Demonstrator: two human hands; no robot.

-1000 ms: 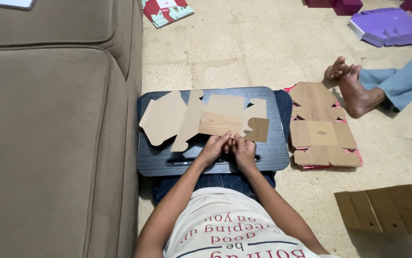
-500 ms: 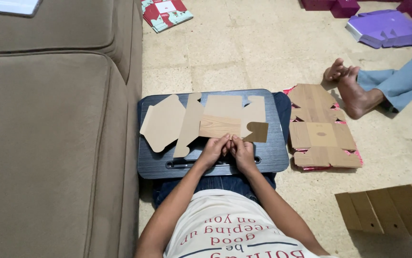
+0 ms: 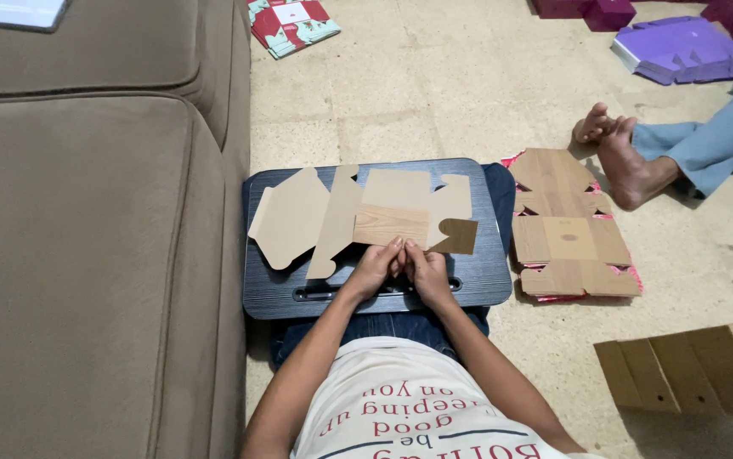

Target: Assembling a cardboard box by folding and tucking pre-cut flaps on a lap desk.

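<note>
Fingers (image 3: 396, 248) of both hands, left hand (image 3: 372, 270) and right hand (image 3: 426, 272), are pressed together side by side on the near edge of the flat brown die-cut cardboard box blank (image 3: 358, 212). Step judged: creasing a folded panel; next, firm pressure along that fold. The blank lies unfolded, flaps spread, mid-surface on the dark rectangular wood-grain lap surface (image 3: 477, 276). Right of that surface: a stack of flattened cardboard blanks (image 3: 570, 229) on the floor.

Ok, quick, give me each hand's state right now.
Left hand: fingers curled, pressing the near edge of the flat cardboard box blank on the dark lap tray.
Right hand: same, fingers bent on that edge beside the left.
</note>
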